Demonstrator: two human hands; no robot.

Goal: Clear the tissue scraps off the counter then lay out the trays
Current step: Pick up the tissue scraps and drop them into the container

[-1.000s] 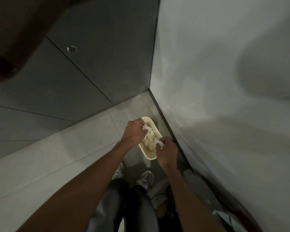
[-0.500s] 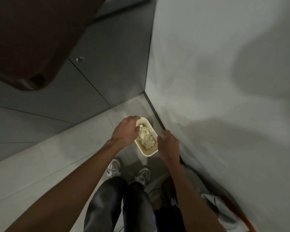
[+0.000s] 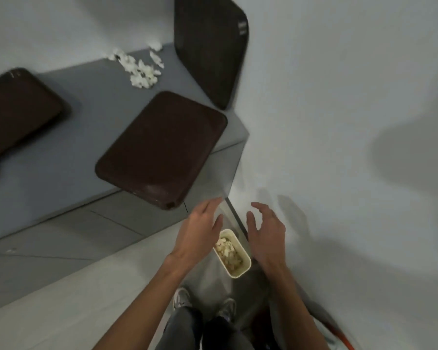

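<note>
A cream bin (image 3: 243, 270) stands on the floor by the wall, holding white tissue scraps. My left hand (image 3: 200, 231) and my right hand (image 3: 266, 231) hover above it, both empty with fingers spread. On the grey counter (image 3: 61, 157) lies a heap of white tissue scraps (image 3: 139, 69) near the back wall. A dark brown tray (image 3: 162, 147) lies flat with its corner past the counter's front edge. Another tray (image 3: 15, 109) lies at the left. A third tray (image 3: 210, 46) leans upright against the right wall.
The white wall (image 3: 339, 122) runs close along the right. Grey cabinet fronts (image 3: 86, 231) sit under the counter. My shoes (image 3: 182, 298) and legs stand on the pale tiled floor just before the bin. Something red and white (image 3: 339, 342) lies at the lower right.
Both hands have let go of the tissue scraps into the bin and risen, open. The view has tilted up, bringing the counter, trays and remaining scraps into sight.
</note>
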